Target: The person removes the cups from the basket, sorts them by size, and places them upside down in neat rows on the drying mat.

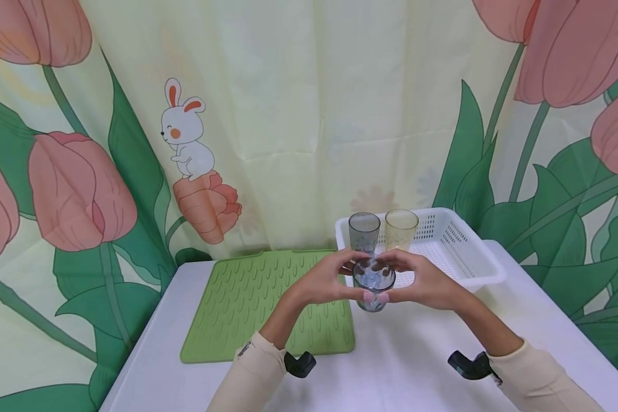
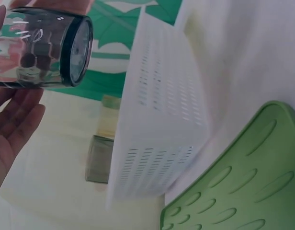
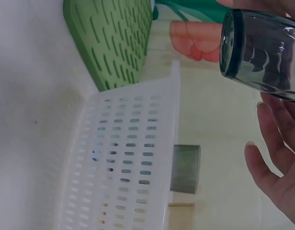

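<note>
Head view, tinted glass (image 1: 373, 279), between fingers (image 1: 352, 255)

Seemingly blue-grey glass (image 2: 42, 50), green mat (image 1: 252, 303), white basket (image 1: 489, 279)

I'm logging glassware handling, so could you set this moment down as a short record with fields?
Held item: blue-tinted transparent glass tumbler, raised above the table
Hands: left hand and right hand grip it from opposite sides
Surface: white table
Container: white rectangular perforated plastic basket, on the table
Container contents: grey-tinted transparent tumbler; yellow-tinted transparent tumbler to its right in the head view
Mat: green rectangular textured mat, flat, left of the basket
Backdrop: pale tulip-print curtain
</note>
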The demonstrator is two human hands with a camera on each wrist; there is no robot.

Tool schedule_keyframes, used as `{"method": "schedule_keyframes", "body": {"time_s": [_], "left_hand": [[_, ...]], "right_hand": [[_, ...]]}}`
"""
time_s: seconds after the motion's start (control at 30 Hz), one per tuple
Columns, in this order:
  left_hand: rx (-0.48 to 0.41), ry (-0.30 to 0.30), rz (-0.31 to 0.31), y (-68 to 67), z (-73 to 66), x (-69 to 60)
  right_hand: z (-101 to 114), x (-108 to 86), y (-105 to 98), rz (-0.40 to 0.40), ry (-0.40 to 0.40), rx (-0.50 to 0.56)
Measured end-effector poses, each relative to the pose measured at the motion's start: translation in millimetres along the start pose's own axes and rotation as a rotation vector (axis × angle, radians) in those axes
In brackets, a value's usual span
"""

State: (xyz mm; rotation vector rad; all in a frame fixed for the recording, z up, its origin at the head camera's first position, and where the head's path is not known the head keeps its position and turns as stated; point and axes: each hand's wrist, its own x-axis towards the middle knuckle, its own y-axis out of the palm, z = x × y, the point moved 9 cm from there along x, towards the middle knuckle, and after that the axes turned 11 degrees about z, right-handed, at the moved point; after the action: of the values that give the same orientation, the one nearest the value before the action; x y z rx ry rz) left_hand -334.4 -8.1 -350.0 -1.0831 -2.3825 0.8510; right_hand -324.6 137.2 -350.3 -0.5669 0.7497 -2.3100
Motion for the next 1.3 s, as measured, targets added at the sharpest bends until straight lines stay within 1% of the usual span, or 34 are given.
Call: {"method": "schedule_keyframes", "body": {"time_s": [0.27,0.5,0.63,0.8,1.1,1.3], "left_hand": [[0.009,0.003,-0.019,-2.9,-4.9,-4.6],[-0.009,0.012,-0.022,-5.2,-5.1,-6.4],[-0.013,0.017,-0.029,-7.3,-5.1,-8.3],[-0.022,0.008,-0.048,-12.0,-6.3,-11.8],[-0.026,0.026,-0.055,-15.3,-13.6,-14.0],[-0.038,0.041,-0.063,-16.1,-16.9,-15.3]], "right_hand": [[1.0,-1.2,2.5,-0.005,0.01,0.015],[0.1,-3.2,7.8,0.001,0.02,0.02],[-4.0,-5.5,11.0,0.004,0.032,0.033],[-10.4,-7.7,16.4,0.009,0.041,0.072],[-10.1,-7.4,30.7,0.036,-0.015,0.162],[-13.3,-4.7,43.3,0.069,0.007,0.254]]}}
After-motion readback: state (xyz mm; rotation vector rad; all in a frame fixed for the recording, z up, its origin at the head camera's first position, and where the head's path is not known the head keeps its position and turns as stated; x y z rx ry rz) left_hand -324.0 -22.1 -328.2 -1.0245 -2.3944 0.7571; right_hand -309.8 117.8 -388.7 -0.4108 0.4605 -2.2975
